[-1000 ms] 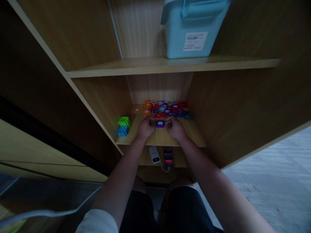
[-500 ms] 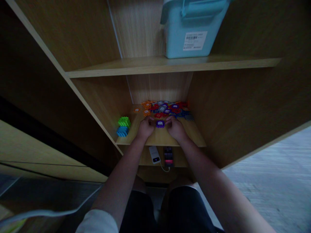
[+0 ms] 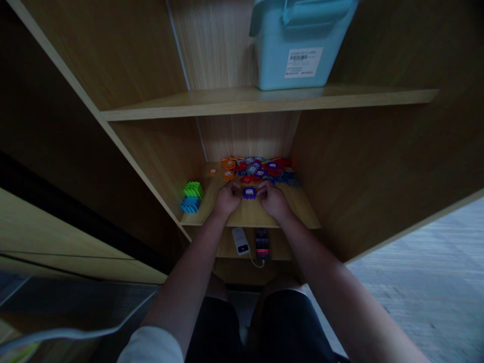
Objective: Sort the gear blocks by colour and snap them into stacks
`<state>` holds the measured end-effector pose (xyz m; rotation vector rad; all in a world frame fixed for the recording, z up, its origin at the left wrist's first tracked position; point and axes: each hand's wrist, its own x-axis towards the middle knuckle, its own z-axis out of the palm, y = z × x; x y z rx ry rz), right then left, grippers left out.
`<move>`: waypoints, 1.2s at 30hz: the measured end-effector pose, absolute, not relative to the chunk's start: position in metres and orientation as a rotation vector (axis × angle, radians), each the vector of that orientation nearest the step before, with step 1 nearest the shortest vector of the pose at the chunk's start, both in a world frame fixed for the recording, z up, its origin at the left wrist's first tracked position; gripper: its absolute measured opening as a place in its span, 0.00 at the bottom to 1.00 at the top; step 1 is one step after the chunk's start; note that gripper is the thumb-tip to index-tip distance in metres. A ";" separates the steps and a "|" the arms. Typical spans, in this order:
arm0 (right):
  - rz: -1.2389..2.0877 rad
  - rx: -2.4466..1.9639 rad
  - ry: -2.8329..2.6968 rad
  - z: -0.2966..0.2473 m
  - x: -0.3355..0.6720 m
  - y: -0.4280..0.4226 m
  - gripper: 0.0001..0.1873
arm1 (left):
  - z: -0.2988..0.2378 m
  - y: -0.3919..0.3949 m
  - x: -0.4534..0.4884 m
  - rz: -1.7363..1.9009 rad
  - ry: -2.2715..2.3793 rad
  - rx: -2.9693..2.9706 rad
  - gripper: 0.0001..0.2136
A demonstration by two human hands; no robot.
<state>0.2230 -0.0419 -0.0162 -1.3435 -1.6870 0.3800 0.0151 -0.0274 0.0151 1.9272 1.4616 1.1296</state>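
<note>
A small purple toothed block (image 3: pixel 249 192) sits between my two hands over the wooden shelf (image 3: pixel 249 216). My left hand (image 3: pixel 226 198) pinches its left side with curled fingers. My right hand (image 3: pixel 273 198) grips its right side the same way. Just behind lies a heap of flat interlocking pieces (image 3: pixel 259 170) in orange, red, blue and purple, spread across the back of the shelf.
A green cube (image 3: pixel 193 189) and a blue cube (image 3: pixel 190 204) of joined pieces stand at the shelf's left front. A pale blue bin (image 3: pixel 298 45) sits on the shelf above. On the lower shelf lie a white device (image 3: pixel 241 241) with a cable and a dark phone (image 3: pixel 262 243).
</note>
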 end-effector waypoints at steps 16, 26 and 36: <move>0.349 -1.397 -1.691 -0.012 0.223 -0.043 0.16 | 0.013 -0.024 0.014 1.156 1.477 1.949 0.10; 0.227 -1.374 -1.955 -0.013 0.221 -0.039 0.30 | 0.003 -0.016 0.010 1.022 1.229 2.206 0.25; 0.219 -1.326 -1.925 -0.017 0.221 -0.037 0.27 | -0.002 -0.012 0.011 1.015 1.175 2.212 0.27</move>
